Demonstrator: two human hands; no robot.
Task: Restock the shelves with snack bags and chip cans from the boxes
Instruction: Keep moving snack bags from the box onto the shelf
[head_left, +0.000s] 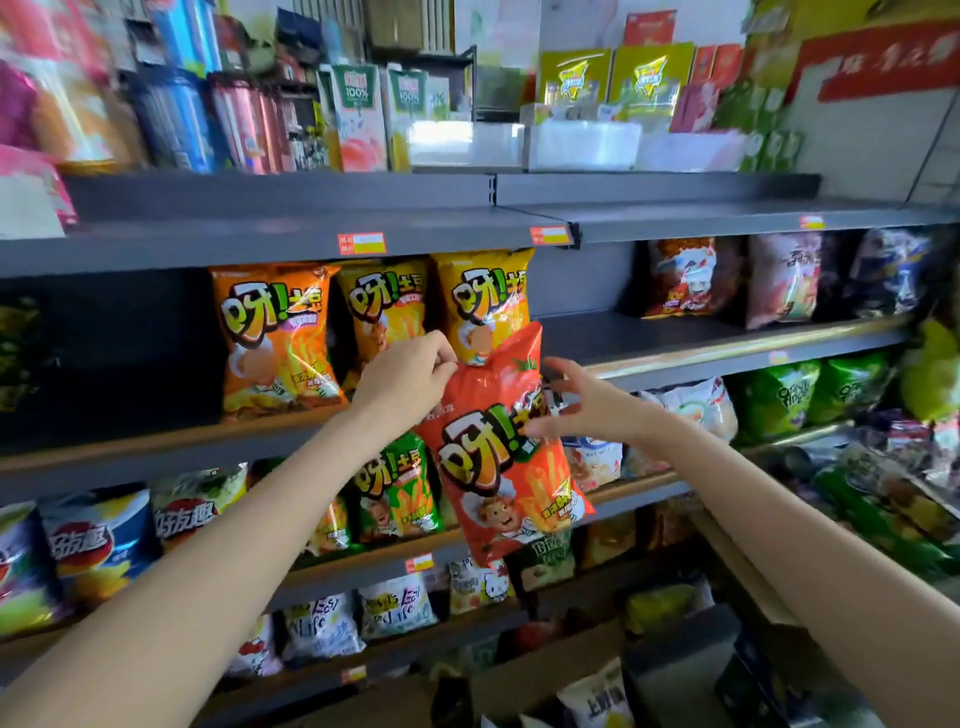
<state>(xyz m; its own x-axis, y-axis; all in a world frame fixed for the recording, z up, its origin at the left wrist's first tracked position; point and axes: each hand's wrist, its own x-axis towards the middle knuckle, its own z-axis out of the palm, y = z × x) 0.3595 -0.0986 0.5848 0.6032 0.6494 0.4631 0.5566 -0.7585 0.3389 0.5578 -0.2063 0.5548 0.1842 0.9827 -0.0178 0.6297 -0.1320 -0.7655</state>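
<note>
A red snack bag (498, 457) hangs tilted in front of the shelves. My left hand (410, 379) pinches its top left corner. My right hand (587, 402) touches the bag's right edge with spread, loosely bent fingers. Just behind the bag's top, an orange bag (275, 338) and two yellow bags (483, 301) stand upright on the second shelf (675, 343). A green bag (400, 488) of the same brand stands one shelf lower, partly hidden by the red bag.
The second shelf has bare room right of the yellow bags, with more bags (779, 280) further right. Blue chip bags (98, 540) sit lower left. Cartons and cans (358, 119) fill the top shelf. An open cardboard box (597, 691) with bags lies below.
</note>
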